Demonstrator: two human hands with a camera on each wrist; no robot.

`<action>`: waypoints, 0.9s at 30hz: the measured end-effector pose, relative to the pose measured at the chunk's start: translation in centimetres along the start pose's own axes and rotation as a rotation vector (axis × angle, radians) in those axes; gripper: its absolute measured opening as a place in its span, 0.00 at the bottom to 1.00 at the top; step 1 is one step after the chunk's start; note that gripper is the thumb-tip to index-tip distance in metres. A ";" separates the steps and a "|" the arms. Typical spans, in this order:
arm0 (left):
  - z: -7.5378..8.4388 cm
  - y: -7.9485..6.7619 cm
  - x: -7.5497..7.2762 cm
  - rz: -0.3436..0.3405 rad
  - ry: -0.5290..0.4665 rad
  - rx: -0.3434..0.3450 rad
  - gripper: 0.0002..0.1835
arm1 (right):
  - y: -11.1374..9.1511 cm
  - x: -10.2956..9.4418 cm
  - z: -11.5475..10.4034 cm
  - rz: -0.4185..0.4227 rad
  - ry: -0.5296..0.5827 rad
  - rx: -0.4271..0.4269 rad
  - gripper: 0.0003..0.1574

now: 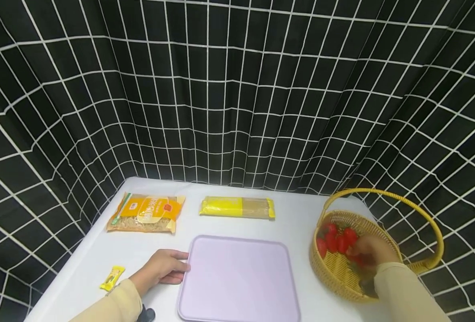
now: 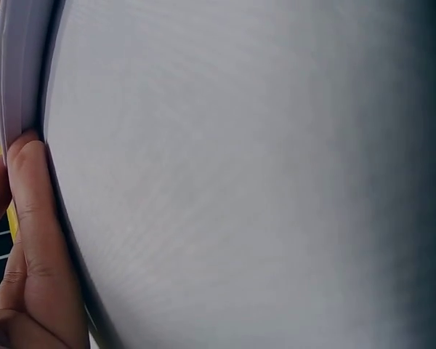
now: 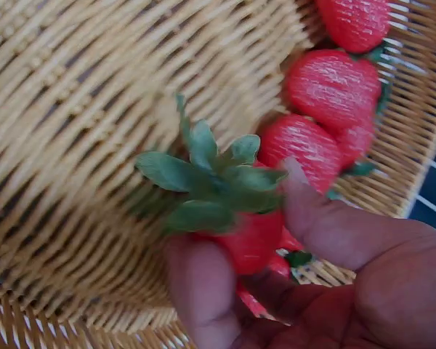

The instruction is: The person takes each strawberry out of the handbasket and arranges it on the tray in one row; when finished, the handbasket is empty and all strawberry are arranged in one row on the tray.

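My left hand (image 1: 166,267) pinches the left rim of a pale purple tray (image 1: 239,279) on the table, with fingers under its edge in the left wrist view. Inside the wicker basket (image 1: 319,270) at the right, my right hand (image 1: 373,248) pinches a red strawberry (image 3: 253,246) between thumb and fingers. Its green leaves (image 3: 218,182) point away from the palm and look slightly blurred. Several other strawberries (image 3: 333,87) lie against the basket's wall, close to the held one.
At the back left lies an orange bag (image 1: 149,213) of dry food. A yellow-and-brown packet (image 1: 237,207) lies behind the tray. Left of my left hand is a small yellow wrapped packet (image 1: 112,277). The basket's tall handle (image 1: 386,193) arches over its opening. Black gridded curtains (image 1: 237,98) surround the white table.
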State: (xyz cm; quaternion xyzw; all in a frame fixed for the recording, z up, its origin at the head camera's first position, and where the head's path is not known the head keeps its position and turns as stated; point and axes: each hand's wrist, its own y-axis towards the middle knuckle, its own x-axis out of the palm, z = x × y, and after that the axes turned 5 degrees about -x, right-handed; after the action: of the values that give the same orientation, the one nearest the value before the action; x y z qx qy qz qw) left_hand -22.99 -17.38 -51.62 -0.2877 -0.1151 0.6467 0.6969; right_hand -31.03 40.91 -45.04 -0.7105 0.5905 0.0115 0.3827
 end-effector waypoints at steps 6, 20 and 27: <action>0.8 0.3 -0.2 0.014 -0.012 -0.010 0.29 | -0.9 -2.0 -1.9 -0.072 -0.036 -0.082 0.11; 0.5 0.2 -1.2 0.032 -0.008 -0.046 0.28 | -6.4 8.1 -10.9 -0.181 -0.151 -0.392 0.37; 0.7 1.1 -0.5 0.019 -0.011 -0.047 0.28 | -2.6 19.5 -16.2 -0.190 -0.046 -0.371 0.34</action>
State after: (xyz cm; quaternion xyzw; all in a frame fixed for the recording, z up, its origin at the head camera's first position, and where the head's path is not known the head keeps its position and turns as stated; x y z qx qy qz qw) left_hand -24.35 -17.69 -51.58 -0.3016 -0.1312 0.6520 0.6832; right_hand -30.05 15.71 -41.32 -0.8208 0.4996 0.1000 0.2582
